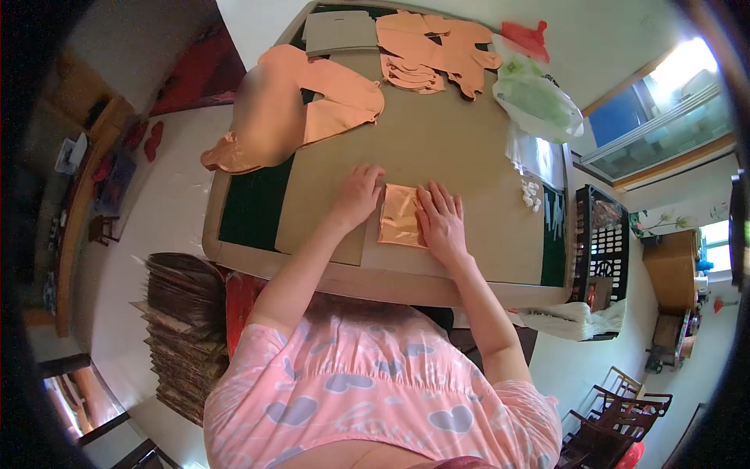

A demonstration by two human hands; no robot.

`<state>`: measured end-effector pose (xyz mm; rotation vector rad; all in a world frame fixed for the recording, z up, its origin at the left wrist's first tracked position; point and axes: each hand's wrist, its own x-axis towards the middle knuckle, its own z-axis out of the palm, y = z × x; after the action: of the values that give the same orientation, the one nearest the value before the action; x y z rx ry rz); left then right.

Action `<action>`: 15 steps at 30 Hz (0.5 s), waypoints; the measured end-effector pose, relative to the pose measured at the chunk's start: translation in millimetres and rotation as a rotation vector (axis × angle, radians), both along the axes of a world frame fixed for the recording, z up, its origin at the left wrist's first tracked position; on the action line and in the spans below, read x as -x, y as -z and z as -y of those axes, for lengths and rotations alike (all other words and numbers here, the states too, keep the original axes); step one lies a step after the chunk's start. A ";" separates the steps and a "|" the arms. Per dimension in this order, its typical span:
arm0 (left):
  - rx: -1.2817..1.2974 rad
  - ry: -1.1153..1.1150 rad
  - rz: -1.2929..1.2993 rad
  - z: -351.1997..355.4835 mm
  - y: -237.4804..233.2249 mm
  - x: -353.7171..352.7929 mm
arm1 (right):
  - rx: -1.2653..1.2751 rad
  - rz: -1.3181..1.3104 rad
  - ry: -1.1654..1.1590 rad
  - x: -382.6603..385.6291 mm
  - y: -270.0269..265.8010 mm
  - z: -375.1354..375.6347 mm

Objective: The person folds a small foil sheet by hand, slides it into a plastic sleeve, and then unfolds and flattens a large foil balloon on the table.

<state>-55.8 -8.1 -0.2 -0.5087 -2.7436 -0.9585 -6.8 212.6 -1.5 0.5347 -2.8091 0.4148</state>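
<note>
A small shiny copper foil sheet (398, 215) lies on a brown cardboard sheet (437, 141) covering the table. My left hand (355, 195) rests flat on the cardboard, fingers against the foil's left edge. My right hand (441, 219) lies flat over the foil's right edge, fingers spread and pressing it down. Neither hand grips anything.
Folded copper foil pieces (433, 47) pile up at the table's far side, with a grey card (340, 31) beside them. Another person (269, 109) sits at the far left. A plastic bag (539, 98) lies at the right, a black crate (601, 242) beyond. Stacked cardboard (183, 328) stands lower left.
</note>
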 end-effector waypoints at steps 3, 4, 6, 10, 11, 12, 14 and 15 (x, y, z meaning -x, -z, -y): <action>0.073 0.004 -0.070 -1.5 0.7 3.7 | -0.016 -0.005 -0.007 0.2 0.1 -0.5; 0.078 -0.009 -0.080 -2.7 1.5 2.7 | -0.025 -0.001 -0.006 -0.8 1.3 -1.4; 0.088 -0.035 -0.070 -6.1 -0.4 0.9 | -0.028 0.005 0.005 -1.3 2.5 -1.6; 0.093 0.004 -0.099 -27.6 -5.4 -11.0 | -0.032 0.007 0.017 -2.0 1.8 0.2; 0.091 0.040 -0.131 -35.8 -4.0 -18.3 | -0.032 0.002 0.010 -1.9 1.4 -0.8; 0.138 0.077 -0.104 -43.4 -0.6 -26.6 | -0.032 0.000 0.001 -2.6 1.4 -1.7; 0.232 0.148 -0.052 -53.9 6.3 -40.0 | -0.032 -0.001 -0.008 -2.7 1.5 -1.9; 0.302 0.148 -0.034 -53.0 7.3 -43.1 | -0.033 -0.001 -0.007 -2.5 1.5 -1.6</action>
<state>-12.7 44.8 -7.4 -0.7779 -2.8654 -0.5565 -4.3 214.2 -3.0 0.5523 -2.8187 0.3701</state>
